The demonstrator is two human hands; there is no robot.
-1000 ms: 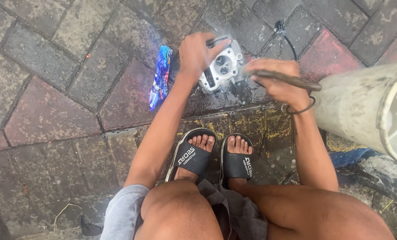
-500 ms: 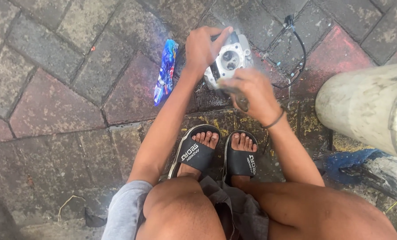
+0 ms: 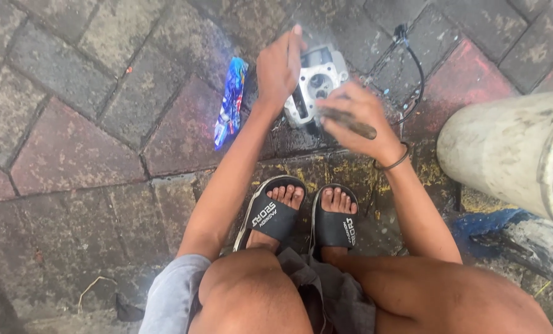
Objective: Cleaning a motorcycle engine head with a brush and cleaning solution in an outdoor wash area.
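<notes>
A pale metal engine part [image 3: 318, 80] with a round bore sits on the wet brick paving [image 3: 91, 93], just ahead of the person's feet. The left hand [image 3: 278, 67] rests on its left side, palm against the casting, fingers stretched up along its edge with one fingertip raised above the top; the hand steadies the part without closing round it. The right hand [image 3: 360, 117] hovers over the part's lower right corner, its fingers curled tight around a thin, dirty brush handle [image 3: 349, 124] that sticks out to the right from the fist; the working end is hidden under the hand. A dark band [image 3: 393, 163] circles the right wrist. Behind the part a black cable [image 3: 417, 68] loops across the bricks. To the left of the left wrist lies a blue wrapper [image 3: 230, 102], flat on the paving, near the part but not touching it. Closer in, two black sandals [image 3: 301, 216] stand side by side on a yellow-stained brick. On the right a large grey-white pipe [image 3: 505, 148] lies on its side, well apart from the part, with a blue cloth [image 3: 484, 222] below it.
</notes>
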